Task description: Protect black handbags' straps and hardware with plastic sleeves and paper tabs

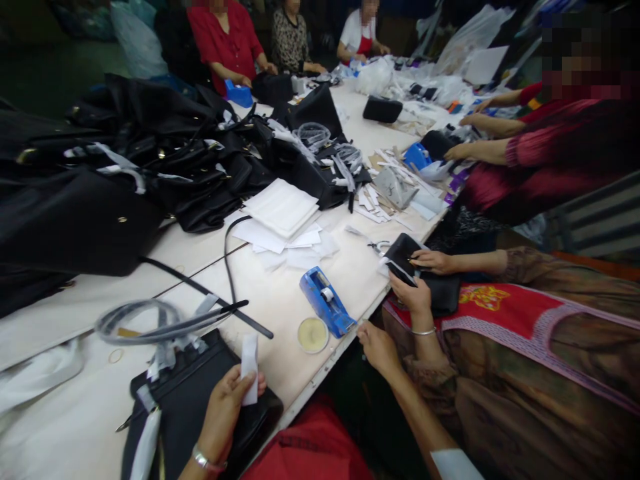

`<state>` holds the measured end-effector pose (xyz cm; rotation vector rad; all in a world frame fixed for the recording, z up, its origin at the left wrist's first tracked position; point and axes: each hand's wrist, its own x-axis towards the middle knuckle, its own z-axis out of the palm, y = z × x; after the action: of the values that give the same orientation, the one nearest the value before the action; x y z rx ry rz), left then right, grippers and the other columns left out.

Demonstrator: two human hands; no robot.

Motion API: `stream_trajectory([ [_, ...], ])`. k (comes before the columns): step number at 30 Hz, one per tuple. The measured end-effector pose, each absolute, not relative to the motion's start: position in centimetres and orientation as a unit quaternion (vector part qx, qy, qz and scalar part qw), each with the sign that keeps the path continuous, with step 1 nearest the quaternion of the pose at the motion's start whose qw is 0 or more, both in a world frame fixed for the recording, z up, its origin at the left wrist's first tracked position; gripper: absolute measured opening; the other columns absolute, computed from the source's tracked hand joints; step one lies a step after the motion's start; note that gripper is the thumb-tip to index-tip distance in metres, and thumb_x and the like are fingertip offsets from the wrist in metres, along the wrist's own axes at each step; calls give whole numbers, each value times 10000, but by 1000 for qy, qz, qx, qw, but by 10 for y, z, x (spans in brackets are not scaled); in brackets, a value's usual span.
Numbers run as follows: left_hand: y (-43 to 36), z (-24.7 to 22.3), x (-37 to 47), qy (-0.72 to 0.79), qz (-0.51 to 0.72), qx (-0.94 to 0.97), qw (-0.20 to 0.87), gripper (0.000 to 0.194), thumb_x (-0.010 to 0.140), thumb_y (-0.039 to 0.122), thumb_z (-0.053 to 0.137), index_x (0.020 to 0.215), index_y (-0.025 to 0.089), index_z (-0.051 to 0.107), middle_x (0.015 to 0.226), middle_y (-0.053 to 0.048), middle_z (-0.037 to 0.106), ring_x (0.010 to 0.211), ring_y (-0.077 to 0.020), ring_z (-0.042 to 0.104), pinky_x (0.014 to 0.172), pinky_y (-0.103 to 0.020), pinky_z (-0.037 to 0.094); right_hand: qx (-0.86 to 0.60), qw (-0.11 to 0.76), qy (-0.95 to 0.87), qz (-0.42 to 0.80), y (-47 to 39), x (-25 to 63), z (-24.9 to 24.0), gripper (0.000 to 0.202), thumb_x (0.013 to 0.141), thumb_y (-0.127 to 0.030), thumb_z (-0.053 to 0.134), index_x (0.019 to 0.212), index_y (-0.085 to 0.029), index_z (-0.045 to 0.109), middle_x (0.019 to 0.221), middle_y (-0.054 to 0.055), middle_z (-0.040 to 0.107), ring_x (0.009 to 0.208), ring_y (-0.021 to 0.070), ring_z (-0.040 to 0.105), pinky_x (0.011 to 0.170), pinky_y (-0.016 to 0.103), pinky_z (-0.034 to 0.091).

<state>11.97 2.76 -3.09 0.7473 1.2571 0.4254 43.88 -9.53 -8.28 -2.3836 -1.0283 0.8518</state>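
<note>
Black bag heap (200, 190) left of white sheet stack (283, 207); crumpled plastic (376, 77) toward far end of table (280, 300).

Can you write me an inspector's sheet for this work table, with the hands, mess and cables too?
Surface: long pale worktable, seam visible
Job's things: black leather-look handbag; narrow white strip; blue plastic tape dispenser
Clutter: heaped black bags; stacked square white sheets
Hands: left hand grips the strip over the handbag; right hand beside the dispenser's end, hold unclear
Cables: nothing seen
Surroundings: several co-workers around the worktable
</note>
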Motion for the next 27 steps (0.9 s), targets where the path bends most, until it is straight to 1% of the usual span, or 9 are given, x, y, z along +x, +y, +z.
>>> stream_trajectory([
  [2,27,-29,120,557,210,343,727,281,699,380,677,811,127,626,724,-48,681,637,-161,626,622,-257,491,-872,119,-414,232,-103,435,-82,171,839,-221,401,811,-185,565,780,84,636,691,196,586,588,271,375],
  [4,28,-30,121,553,223,339,728,263,720,376,655,797,128,613,717,-50,674,633,-158,621,617,-260,485,-867,110,-435,216,-102,422,-78,195,865,-259,378,834,-195,560,789,86,635,708,218,588,598,291,377],
  [6,29,-33,121,558,235,329,724,263,712,376,656,786,128,607,717,-55,673,639,-162,622,627,-269,487,-834,179,-457,253,-91,397,-66,211,886,-314,375,864,-211,557,825,69,637,757,219,591,645,296,399],
  [9,29,-38,121,568,242,325,716,282,698,381,661,804,125,613,742,-61,671,670,-175,625,626,-272,482,-718,313,-485,388,-59,340,-40,220,903,-320,370,928,-224,566,861,38,635,776,184,588,682,270,426],
  [11,28,-40,120,572,239,341,707,287,707,374,653,846,125,620,762,-55,663,690,-175,614,617,-261,471,-634,360,-507,460,-34,305,-27,214,903,-281,376,937,-227,581,856,19,632,751,161,583,673,250,430],
  [13,27,-42,120,569,242,363,697,284,720,360,642,881,127,622,777,-48,651,690,-165,595,609,-250,457,-583,375,-545,472,-12,281,-24,205,896,-241,398,919,-229,602,859,6,630,765,149,580,697,242,425],
  [18,26,-47,119,564,246,386,687,251,730,330,639,877,128,611,727,-20,622,634,-135,554,596,-236,436,-557,311,-653,409,10,269,-42,192,889,-189,438,953,-231,614,890,15,626,835,148,578,755,238,410],
  [23,29,-47,115,556,212,378,710,240,770,327,605,911,134,581,724,-19,625,624,-135,569,594,-238,430,-560,231,-715,351,13,272,-48,166,895,-200,446,973,-231,589,891,29,618,837,159,579,721,240,397],
  [27,32,-43,111,538,196,372,731,243,788,312,589,958,139,567,735,-21,633,642,-136,578,616,-239,433,-572,213,-705,360,18,270,-45,170,904,-240,440,1058,-236,512,898,20,628,819,166,596,687,246,387],
])
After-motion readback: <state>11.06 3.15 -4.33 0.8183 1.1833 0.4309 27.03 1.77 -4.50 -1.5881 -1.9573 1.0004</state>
